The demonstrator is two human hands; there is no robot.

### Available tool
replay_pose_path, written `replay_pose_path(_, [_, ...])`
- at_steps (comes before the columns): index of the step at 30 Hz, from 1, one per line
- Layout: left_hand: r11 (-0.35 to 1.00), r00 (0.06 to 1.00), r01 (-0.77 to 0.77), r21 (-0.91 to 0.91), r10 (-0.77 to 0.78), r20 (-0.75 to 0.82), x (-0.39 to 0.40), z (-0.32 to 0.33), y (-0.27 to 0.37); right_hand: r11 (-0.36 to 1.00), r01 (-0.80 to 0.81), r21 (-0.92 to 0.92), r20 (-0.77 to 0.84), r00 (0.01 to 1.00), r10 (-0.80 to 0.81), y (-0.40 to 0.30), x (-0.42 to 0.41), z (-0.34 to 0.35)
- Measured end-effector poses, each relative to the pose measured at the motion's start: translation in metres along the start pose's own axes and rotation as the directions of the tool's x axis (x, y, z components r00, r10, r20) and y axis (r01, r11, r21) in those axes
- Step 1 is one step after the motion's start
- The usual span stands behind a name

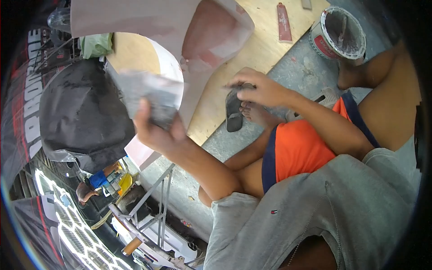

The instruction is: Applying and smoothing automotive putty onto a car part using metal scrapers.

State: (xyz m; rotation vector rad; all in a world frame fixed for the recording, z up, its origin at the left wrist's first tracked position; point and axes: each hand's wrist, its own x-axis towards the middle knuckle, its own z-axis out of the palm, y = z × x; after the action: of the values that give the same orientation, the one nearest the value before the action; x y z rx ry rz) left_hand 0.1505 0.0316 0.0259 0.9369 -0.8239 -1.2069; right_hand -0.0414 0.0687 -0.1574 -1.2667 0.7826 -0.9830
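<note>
My left hand (157, 130) holds a flat grey plate-like piece (153, 96), smeared with pale patches and blurred by motion. It is raised before a large curved panel (135, 17) with pinkish-grey and reddish areas. My right hand (263, 87) hovers over a black sandal (233, 111) and my foot, fingers bent. Blur at its fingertips hides whether they pinch something thin. On the plywood sheet (211, 116) lies a red tube (284, 23) bearing writing, with a small grey flat piece (306, 4) near the sheet's corner.
An open, smeared can (320, 42) stands on the concrete floor at upper right. A black covered object (84, 111) and a green bag (96, 45) are at left. Lower down are a metal tube frame (162, 202) and a white vehicle part (172, 236). Another person (98, 182) is in the background.
</note>
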Motion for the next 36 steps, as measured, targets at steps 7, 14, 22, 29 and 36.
replay_pose_path(7, [0.984,0.911,-0.18,0.004,0.169,-0.376,0.064,-0.143,-0.045,0.482,-0.318,0.816,0.199,0.938,0.283,-0.001,0.01,-0.035])
replay_pose_path(14, [0.966,0.848,-0.254,0.04,0.242,-0.471,0.081,-0.153,-0.101,0.717,-0.438,0.542,0.031,0.863,0.504,-0.019,0.028,-0.014])
replay_pose_path(22, [0.962,0.812,-0.269,0.045,0.251,-0.527,0.081,-0.143,-0.127,0.997,-0.067,-0.046,-0.29,0.956,0.05,-0.023,0.055,0.028])
replay_pose_path(29, [0.967,0.833,-0.248,0.052,0.24,-0.498,0.085,-0.151,-0.121,0.935,-0.064,-0.349,-0.392,0.916,-0.083,-0.044,0.07,0.053])
replay_pose_path(36, [0.97,0.828,-0.229,0.077,0.236,-0.508,0.081,-0.144,-0.123,0.904,-0.391,0.174,-0.251,0.87,0.425,-0.05,0.094,0.033])
